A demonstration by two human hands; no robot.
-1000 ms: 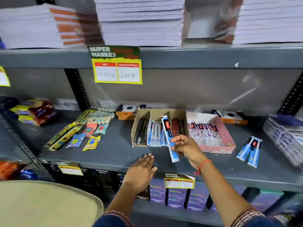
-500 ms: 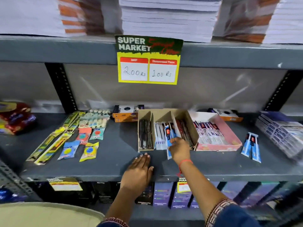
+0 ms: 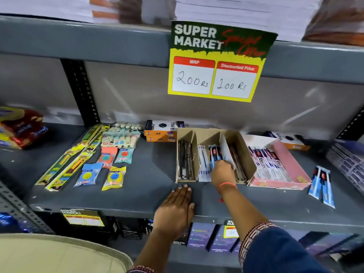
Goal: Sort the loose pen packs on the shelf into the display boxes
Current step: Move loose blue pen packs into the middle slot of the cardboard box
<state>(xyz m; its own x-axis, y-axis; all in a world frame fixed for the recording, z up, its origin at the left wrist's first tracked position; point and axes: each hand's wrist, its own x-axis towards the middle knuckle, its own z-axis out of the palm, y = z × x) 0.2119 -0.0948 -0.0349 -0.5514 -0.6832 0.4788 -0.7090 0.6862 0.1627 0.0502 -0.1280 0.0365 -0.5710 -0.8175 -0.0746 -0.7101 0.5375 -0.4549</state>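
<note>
A brown cardboard display box (image 3: 197,134) with three compartments stands on the grey shelf (image 3: 153,170). My right hand (image 3: 222,172) reaches into its middle compartment, fingers closed on a blue pen pack (image 3: 214,154) that lies among white packs. My left hand (image 3: 177,209) rests flat and open on the shelf's front edge. A pink display box (image 3: 285,164) with white-and-blue pen packs sits to the right. Two loose blue pen packs (image 3: 322,186) lie on the shelf further right.
Sharpener and eraser packets (image 3: 110,166) and long yellow-green packs (image 3: 69,164) lie at the left. Orange-and-black boxes (image 3: 161,133) stand behind. A price sign (image 3: 216,62) hangs from the upper shelf. Stacked boxes (image 3: 348,162) sit at the far right.
My right hand has carried the blue pen pack from in front of the brown box down into its middle compartment. My left hand stayed flat on the shelf edge.
</note>
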